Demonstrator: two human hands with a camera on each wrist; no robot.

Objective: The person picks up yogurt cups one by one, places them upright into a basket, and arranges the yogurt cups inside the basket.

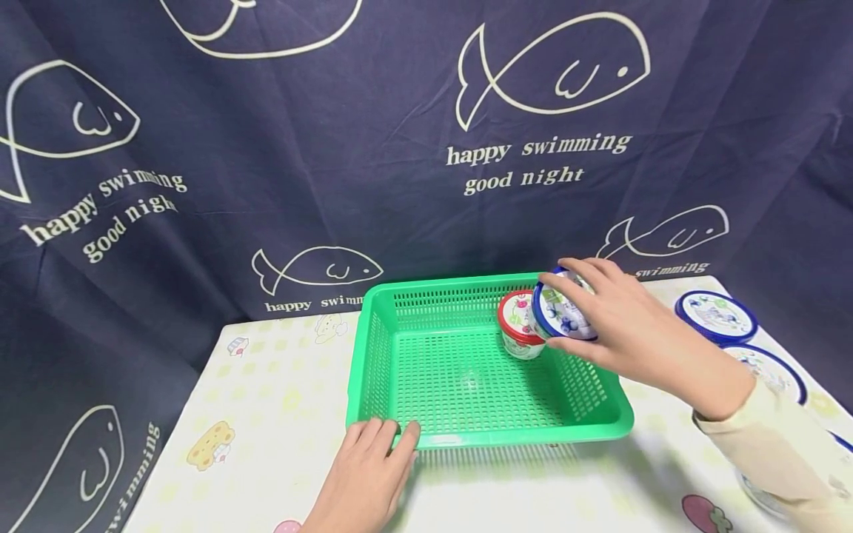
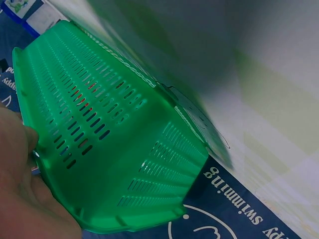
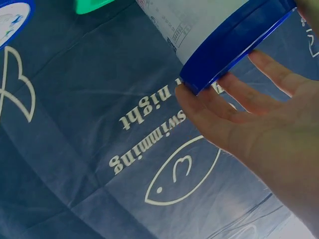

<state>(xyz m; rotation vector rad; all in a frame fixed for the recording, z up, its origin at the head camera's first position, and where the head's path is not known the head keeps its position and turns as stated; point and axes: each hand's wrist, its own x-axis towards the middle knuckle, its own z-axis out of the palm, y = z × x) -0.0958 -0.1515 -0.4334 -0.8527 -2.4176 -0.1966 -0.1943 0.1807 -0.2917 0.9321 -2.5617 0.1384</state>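
Observation:
A green perforated plastic basket (image 1: 493, 438) stands on the table. My left hand (image 1: 366, 474) grips its near rim at the left corner, fingers hooked over the edge; the left wrist view shows that hand (image 2: 30, 194) on the rim too. Tilted above the basket's right side is a blue-lidded tub (image 1: 563, 311) with blueberries on its lid. My right hand (image 1: 626, 326) holds it by the lid, fingertips around the blue edge, as the right wrist view also shows. A red-lidded tub (image 1: 516, 318) stands inside the basket, at the back right, partly hidden by the held tub.
To the right of the basket stand more blue-lidded tubs (image 1: 716, 314), some partly hidden by my right sleeve (image 1: 766, 451). A patterned light tablecloth (image 1: 266, 414) covers the table. Behind it hangs a dark blue curtain (image 1: 400, 148) with white fish drawings.

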